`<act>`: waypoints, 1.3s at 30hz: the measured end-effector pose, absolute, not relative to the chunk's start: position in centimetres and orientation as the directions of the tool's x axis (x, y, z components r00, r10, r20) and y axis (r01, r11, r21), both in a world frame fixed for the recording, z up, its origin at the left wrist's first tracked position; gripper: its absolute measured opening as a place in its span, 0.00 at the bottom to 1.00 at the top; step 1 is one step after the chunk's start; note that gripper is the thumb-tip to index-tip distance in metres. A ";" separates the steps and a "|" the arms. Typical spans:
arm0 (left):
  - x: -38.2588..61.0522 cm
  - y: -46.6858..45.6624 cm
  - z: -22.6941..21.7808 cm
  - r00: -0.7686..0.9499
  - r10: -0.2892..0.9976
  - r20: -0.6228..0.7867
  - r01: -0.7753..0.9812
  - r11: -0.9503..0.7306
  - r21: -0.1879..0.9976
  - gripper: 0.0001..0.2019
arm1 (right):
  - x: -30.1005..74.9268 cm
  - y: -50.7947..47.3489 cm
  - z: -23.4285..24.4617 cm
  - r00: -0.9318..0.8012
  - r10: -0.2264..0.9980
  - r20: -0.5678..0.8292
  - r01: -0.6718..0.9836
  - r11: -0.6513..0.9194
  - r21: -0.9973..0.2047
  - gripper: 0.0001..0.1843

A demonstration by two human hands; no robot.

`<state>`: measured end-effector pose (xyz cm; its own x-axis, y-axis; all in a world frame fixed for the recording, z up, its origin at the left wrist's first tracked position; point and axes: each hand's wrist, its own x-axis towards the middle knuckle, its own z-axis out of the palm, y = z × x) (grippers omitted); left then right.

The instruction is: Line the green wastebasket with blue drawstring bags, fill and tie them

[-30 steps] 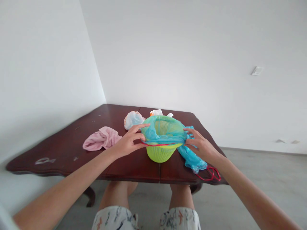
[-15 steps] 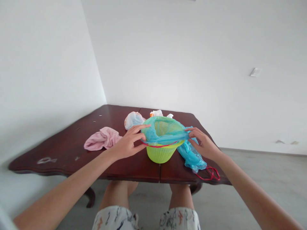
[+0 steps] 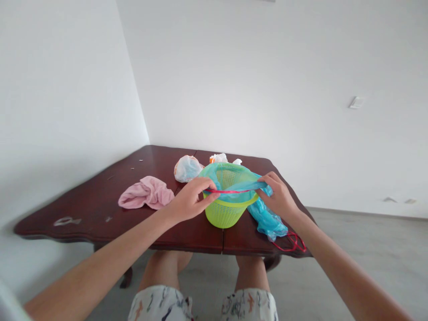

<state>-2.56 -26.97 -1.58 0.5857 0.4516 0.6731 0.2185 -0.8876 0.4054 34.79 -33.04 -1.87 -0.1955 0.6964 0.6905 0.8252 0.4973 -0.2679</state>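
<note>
- Your left hand (image 3: 194, 198) is at the near left rim of the green basket (image 3: 223, 216), thumb and fingers pinching the edge of the blue bag (image 3: 246, 196) where the red drawstring (image 3: 232, 191) runs.
- Your right hand (image 3: 277, 194) is at the right rim of the basket, its fingertips pinched on a gathered strip of the same bag.
- Between your two hands, the drawstring and the bag's edge stretch across the near side of the basket's mouth; the rest of the bag lines the inside of the basket, whose lattice shows through the thin plastic.
- The basket itself stands upright on the dark red-brown table (image 3: 190, 236).
- Just right of the basket, below your right hand, lies a crumpled blue plastic bundle (image 3: 269, 220), with a loop of red cord (image 3: 296, 243) trailing toward you.
- Left of the basket, beyond your left forearm, you have a rumpled pink cloth (image 3: 145, 192).
- Behind the basket to the left sits a whitish plastic bundle with orange edging (image 3: 187, 169); straight behind it is a white and orange crumpled piece (image 3: 219, 158), with a small white scrap (image 3: 237, 161) to that piece's right.
- Well beyond the basket, high to its right, a white switch plate (image 3: 357, 102) is on the wall (image 3: 250, 80).
</note>
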 end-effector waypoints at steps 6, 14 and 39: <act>-3.3 -27.4 -2.9 0.711 0.272 0.649 0.239 -0.961 0.142 0.13 | 35.7 -33.9 -3.8 -0.177 0.610 0.772 0.903 0.412 -0.119 0.19; -4.2 -28.5 -5.8 0.597 0.152 0.788 0.268 -0.963 -0.018 0.11 | 36.5 -34.3 -7.5 -0.095 0.592 0.800 0.949 0.295 -0.106 0.14; -3.8 -26.5 -7.6 0.609 0.265 0.748 0.320 -0.945 0.074 0.19 | 38.0 -34.1 -7.0 -0.524 0.619 0.584 0.807 0.581 0.108 0.15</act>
<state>-3.79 -26.46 -7.63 0.6090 0.2647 0.7477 0.3198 -0.9446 0.0739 38.03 -34.08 -7.02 -0.5244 0.6193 0.5844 0.8067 0.5810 0.1081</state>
